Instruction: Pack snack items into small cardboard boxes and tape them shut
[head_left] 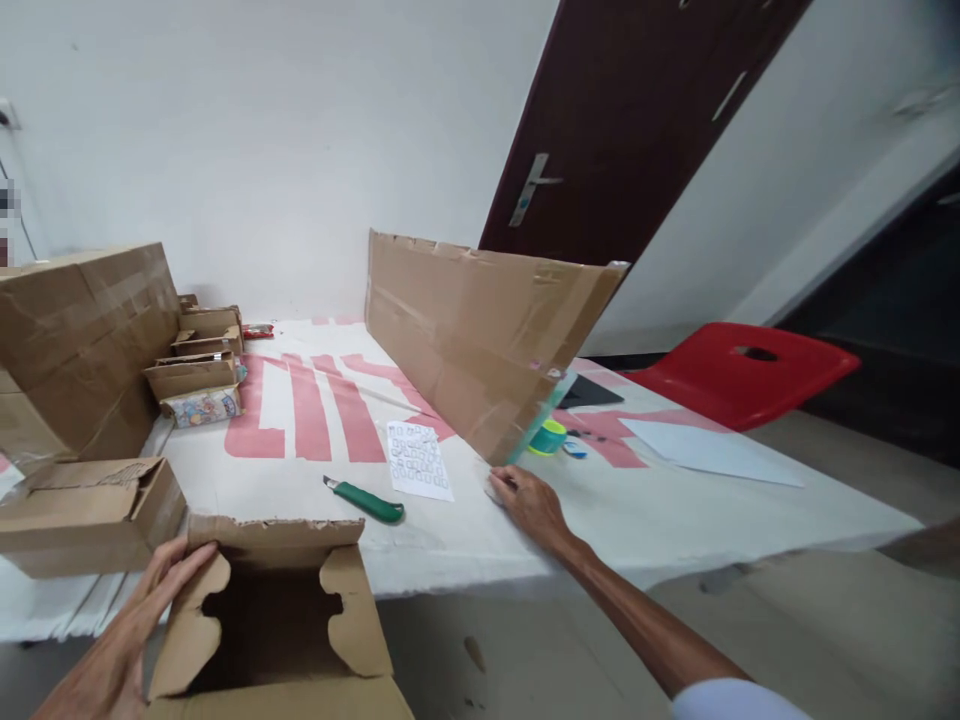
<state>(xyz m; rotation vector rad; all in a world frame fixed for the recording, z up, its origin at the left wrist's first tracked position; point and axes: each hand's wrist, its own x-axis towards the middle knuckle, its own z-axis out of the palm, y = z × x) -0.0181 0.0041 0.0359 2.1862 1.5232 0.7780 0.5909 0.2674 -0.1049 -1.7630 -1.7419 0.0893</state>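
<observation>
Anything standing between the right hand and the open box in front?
Nothing visible blocks it: between the right hand and the open box is just white table cover. The green cutter lies just beyond that route.

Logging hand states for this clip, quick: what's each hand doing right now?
Left hand: holding the open cardboard box at its edge.
Right hand: curled, near the cardboard panel; whether it holds anything cannot be told.

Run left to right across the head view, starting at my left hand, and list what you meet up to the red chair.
Left hand on the open cardboard box → green cutter knife → printed sheet → right hand → red chair.
</observation>
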